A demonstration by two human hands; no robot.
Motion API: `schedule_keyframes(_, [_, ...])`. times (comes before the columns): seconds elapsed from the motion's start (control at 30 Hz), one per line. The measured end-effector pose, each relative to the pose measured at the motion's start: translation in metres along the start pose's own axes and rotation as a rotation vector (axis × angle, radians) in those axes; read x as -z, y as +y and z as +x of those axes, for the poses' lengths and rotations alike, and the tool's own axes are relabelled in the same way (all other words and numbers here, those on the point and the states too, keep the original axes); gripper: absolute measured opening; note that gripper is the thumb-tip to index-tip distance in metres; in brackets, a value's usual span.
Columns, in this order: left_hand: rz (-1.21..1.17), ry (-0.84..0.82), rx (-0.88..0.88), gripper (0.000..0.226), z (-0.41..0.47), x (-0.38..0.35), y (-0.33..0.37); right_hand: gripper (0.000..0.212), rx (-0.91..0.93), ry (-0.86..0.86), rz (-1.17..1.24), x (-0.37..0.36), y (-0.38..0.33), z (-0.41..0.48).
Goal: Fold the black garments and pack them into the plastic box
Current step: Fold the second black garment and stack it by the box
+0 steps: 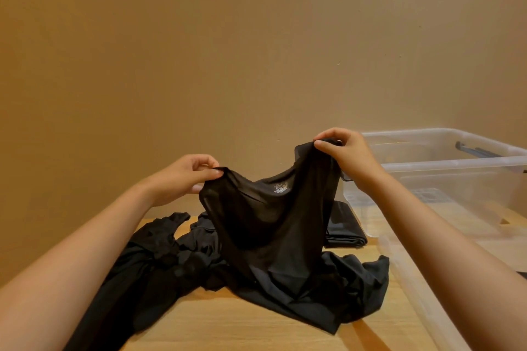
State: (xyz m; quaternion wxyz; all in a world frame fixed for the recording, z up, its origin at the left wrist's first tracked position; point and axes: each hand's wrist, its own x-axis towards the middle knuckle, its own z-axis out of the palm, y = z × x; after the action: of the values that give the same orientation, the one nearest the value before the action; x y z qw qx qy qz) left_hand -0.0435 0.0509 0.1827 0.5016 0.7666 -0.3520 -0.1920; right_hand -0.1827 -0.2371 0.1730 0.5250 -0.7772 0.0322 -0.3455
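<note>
Hands pinch shirt over pile, beside box.

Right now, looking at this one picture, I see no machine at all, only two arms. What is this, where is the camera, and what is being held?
There is no machine here: a person works with two bare hands. The single picture comes from a wide-angle camera worn on the person's head, looking forward and down, so the arms reach in from the bottom. The left hand and the right hand each pinch the top edge of a thin black garment and hold it up, while its lower part trails onto the wooden table. To its left lies a crumpled heap of black garments. Behind it, a folded black piece rests beside a clear plastic box, where the clothes are meant to go.
</note>
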Motion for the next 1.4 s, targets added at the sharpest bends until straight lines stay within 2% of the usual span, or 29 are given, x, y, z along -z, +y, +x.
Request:
schedule_keyframes(0.17, [0.075, 0.094, -0.031, 0.028, 0.002, 0.005, 0.003, 0.008, 0.014, 0.067, 0.018, 0.007, -0.001, 0.003])
schedule_keyframes(0.33, [0.020, 0.176, -0.076, 0.025, 0.001, 0.015, 0.015, 0.010, 0.030, 0.142, 0.046, 0.017, -0.005, 0.007])
schedule_keyframes(0.5, [0.081, 0.142, -0.074, 0.047, -0.003, 0.028, 0.032, 0.014, 0.089, 0.197, 0.055, 0.025, -0.015, 0.012])
schedule_keyframes(0.63, [0.177, 0.060, -0.040, 0.025, -0.005, 0.036, 0.045, 0.012, 0.114, 0.249, 0.067, 0.029, -0.019, 0.015])
schedule_keyframes(0.73, [0.276, 0.033, -0.022, 0.032, -0.007, 0.039, 0.049, 0.010, 0.106, 0.268, 0.082, 0.030, -0.020, 0.016])
schedule_keyframes(0.87, [0.364, 0.072, -0.040, 0.032, -0.005, 0.038, 0.047, 0.010, 0.100, 0.280, 0.081, 0.030, -0.017, 0.016])
schedule_keyframes(1.07, [0.627, 0.183, -0.147, 0.021, 0.002, 0.029, 0.037, 0.010, 0.092, 0.288, 0.084, 0.034, -0.015, 0.015])
schedule_keyframes(1.2, [0.576, 0.237, -0.194, 0.008, 0.006, 0.024, 0.035, 0.009, 0.089, 0.284, 0.088, 0.034, -0.016, 0.015])
schedule_keyframes(1.4, [0.428, 0.178, -0.162, 0.017, 0.005, 0.023, 0.040, 0.012, 0.071, 0.247, 0.081, 0.033, -0.014, 0.016])
